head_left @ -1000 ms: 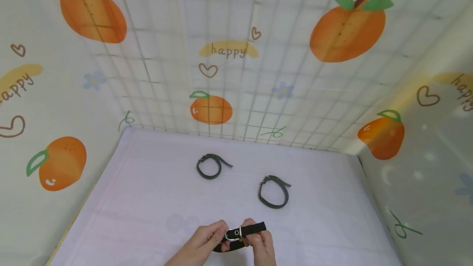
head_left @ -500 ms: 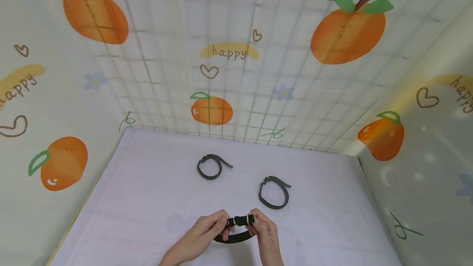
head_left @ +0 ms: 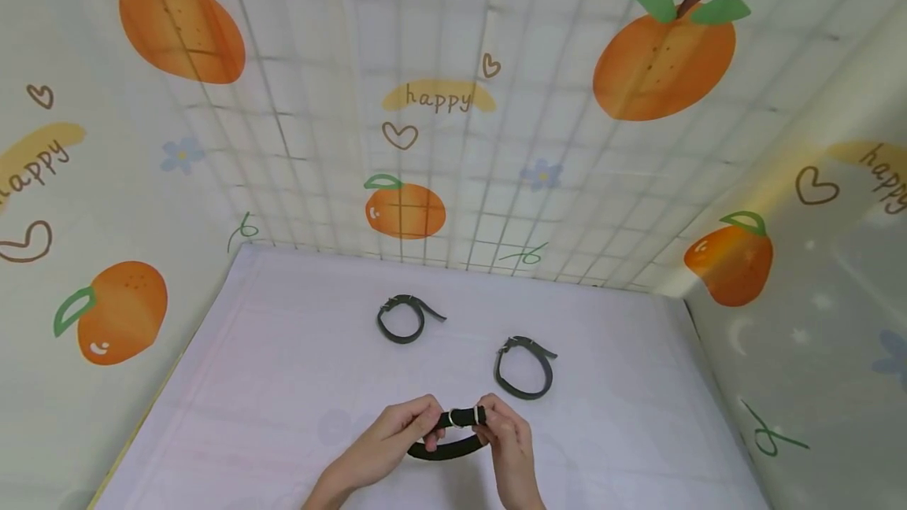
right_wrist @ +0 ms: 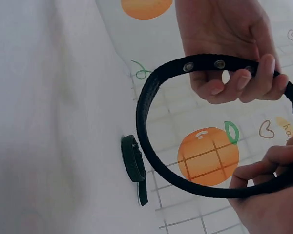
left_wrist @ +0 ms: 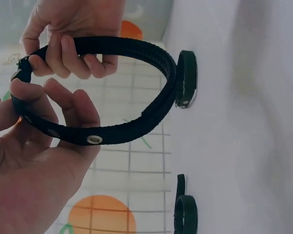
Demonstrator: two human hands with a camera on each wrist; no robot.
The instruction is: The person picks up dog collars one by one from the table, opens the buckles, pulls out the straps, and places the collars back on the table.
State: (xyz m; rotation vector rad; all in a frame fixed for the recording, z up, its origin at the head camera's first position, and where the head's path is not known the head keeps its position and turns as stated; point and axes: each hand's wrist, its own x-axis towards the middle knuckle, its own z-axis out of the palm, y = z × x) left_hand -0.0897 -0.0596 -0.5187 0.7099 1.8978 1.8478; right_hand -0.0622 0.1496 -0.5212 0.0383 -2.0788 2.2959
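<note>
Between both hands, above the table, is a black collar (head_left: pixel 446 451) bent into a loop, with a silver buckle and ring on its upper side. My left hand (head_left: pixel 390 439) pinches the strap left of the ring, thumb on top. At the buckle end, my right hand (head_left: pixel 512 447) pinches the strap with thumb and fingers. Metal eyelets line the band (left_wrist: pixel 122 136) in the left wrist view, where fingers of both hands curl round it. The strap's tip is hidden by the right hand in the head view.
Two more black collars lie looped on the white tabletop (head_left: pixel 298 376): one farther back (head_left: pixel 401 340), one nearer on the right (head_left: pixel 526 395). Cloth printed with oranges (head_left: pixel 405 211) hangs over a wire grid behind and encloses the sides.
Both hands have risen slightly with the collar. The right hand has shifted to the buckle end, covering the strap end that stuck out before, and the loop looks wider.
</note>
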